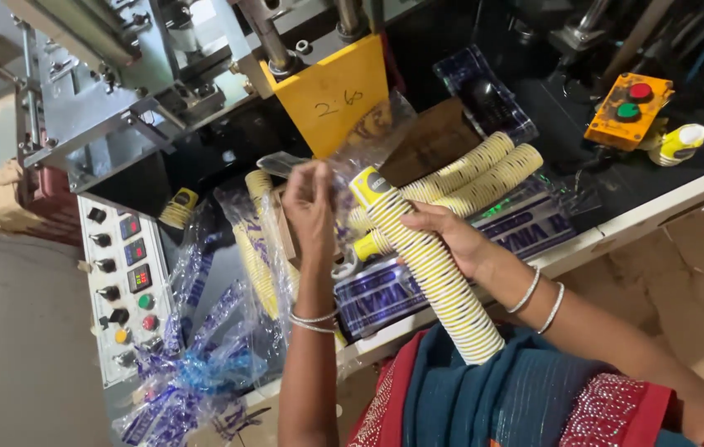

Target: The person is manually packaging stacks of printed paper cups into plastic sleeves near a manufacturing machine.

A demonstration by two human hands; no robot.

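Note:
My right hand grips a long stack of yellow-and-white paper cups, which slants from the middle of the view down to my lap. My left hand is raised beside the stack's top end and pinches the mouth of a clear plastic bag that sits over the topmost cup. Behind the held stack lie two more cup stacks, resting on a flat pile of blue printed plastic sleeves.
A machine with a yellow plate stands behind. Its control panel with knobs and coloured buttons is at left. A heap of blue-printed clear bags lies at lower left. An orange switch box with red and green buttons sits at right.

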